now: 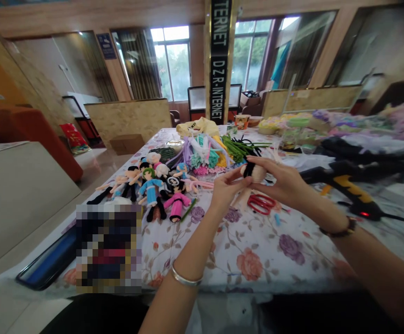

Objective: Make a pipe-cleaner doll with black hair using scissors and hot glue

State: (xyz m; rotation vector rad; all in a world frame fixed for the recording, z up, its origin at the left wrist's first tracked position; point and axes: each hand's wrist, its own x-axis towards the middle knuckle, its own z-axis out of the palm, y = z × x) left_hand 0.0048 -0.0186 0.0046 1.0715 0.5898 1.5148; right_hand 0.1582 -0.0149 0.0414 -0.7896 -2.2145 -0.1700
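Observation:
Both hands hold a small cream doll head (pixel 258 174) with black fuzzy pipe cleaner (pixel 248 168) laid over it, above the table. My left hand (pixel 225 188) pinches its left side between thumb and fingers. My right hand (pixel 281 181) is closed round its right side, and the fingers hide part of it. Red-handled scissors (pixel 261 204) lie on the cloth just below the hands. Finished pipe-cleaner dolls lie to the left, among them one in blue (pixel 152 191) and one in pink (pixel 177 206).
A black and yellow glue gun (pixel 356 190) with a lit red light and a cord lies at the right. Bundles of coloured pipe cleaners (pixel 205 155) are behind the dolls. A dark phone-like slab (pixel 48 260) rests at the table's (pixel 219 260) left front edge.

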